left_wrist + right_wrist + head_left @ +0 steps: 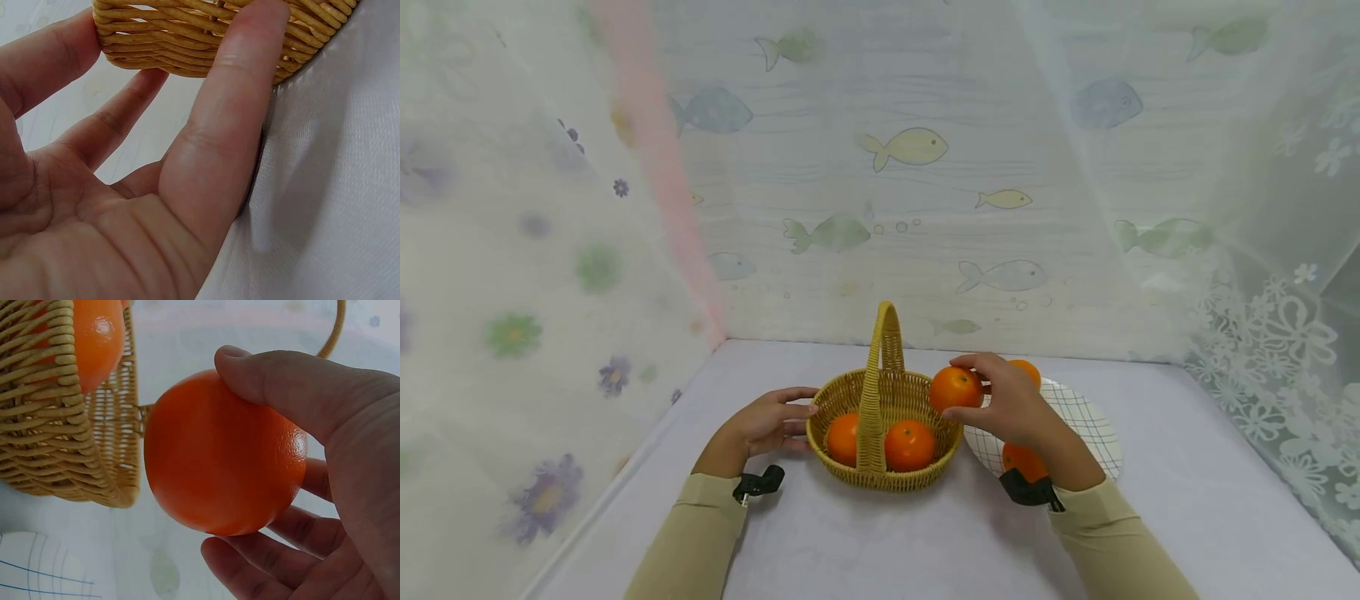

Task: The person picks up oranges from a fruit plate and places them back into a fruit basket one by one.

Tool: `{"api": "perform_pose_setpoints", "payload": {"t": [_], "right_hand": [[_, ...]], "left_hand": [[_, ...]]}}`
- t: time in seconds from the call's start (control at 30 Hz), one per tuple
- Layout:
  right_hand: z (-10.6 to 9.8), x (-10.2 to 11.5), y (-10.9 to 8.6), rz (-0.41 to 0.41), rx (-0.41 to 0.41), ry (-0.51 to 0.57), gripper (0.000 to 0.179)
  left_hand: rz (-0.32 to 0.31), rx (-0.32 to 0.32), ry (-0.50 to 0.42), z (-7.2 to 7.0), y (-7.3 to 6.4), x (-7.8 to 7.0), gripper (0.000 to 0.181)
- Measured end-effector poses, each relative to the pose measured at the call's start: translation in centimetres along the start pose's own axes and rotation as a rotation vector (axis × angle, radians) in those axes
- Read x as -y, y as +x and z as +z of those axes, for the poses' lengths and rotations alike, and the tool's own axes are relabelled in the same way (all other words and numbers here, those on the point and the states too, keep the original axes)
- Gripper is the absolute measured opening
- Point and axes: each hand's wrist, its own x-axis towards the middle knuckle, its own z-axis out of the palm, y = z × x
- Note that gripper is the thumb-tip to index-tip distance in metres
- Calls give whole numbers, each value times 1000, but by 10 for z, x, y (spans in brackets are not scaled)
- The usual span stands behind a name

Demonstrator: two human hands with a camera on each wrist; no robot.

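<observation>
My right hand (1011, 404) holds an orange (956, 389) between thumb and fingers, above the right rim of a yellow wicker basket (887, 481). In the right wrist view the thumb lies over one side of the orange (225, 456) and the fingers curl along the other. My left hand (767, 421) touches the basket's left side with fairly straight fingers; its fingertips meet the woven wall (162, 37) in the left wrist view. Inside the basket sit two oranges, one right of the handle (910, 446) and another orange (842, 439) partly hidden behind it.
A white plate (1093, 425) with a dark grid pattern stands right of the basket. Two oranges are on it, one at the back (1028, 372) and one orange (1022, 460) partly behind the right wrist. The basket's tall handle (871, 383) arches over its middle. Printed curtains enclose the white table.
</observation>
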Motion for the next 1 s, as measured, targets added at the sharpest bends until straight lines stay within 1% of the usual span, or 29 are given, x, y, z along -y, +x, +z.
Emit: {"api": "perform_pose_setpoints", "payload": {"t": [0.2, 0.37, 0.53, 0.73, 0.93, 1.0], "right_hand": [[9, -1, 1, -22, -1, -39, 67], [15, 1, 0, -19, 14, -31, 66], [20, 2, -1, 5, 31, -19, 67], [27, -1, 1, 21, 38, -40, 71], [31, -3, 3, -3, 25, -69, 70], [32, -3, 3, -2, 35, -85, 70]], "left_hand": [[6, -3, -2, 0, 0, -1, 53], [0, -3, -5, 0, -1, -1, 53], [-1, -3, -1, 1, -1, -1, 52], [2, 4, -5, 1, 1, 0, 53], [4, -2, -8, 1, 1, 1, 52], [3, -6, -6, 1, 1, 1, 52]]}}
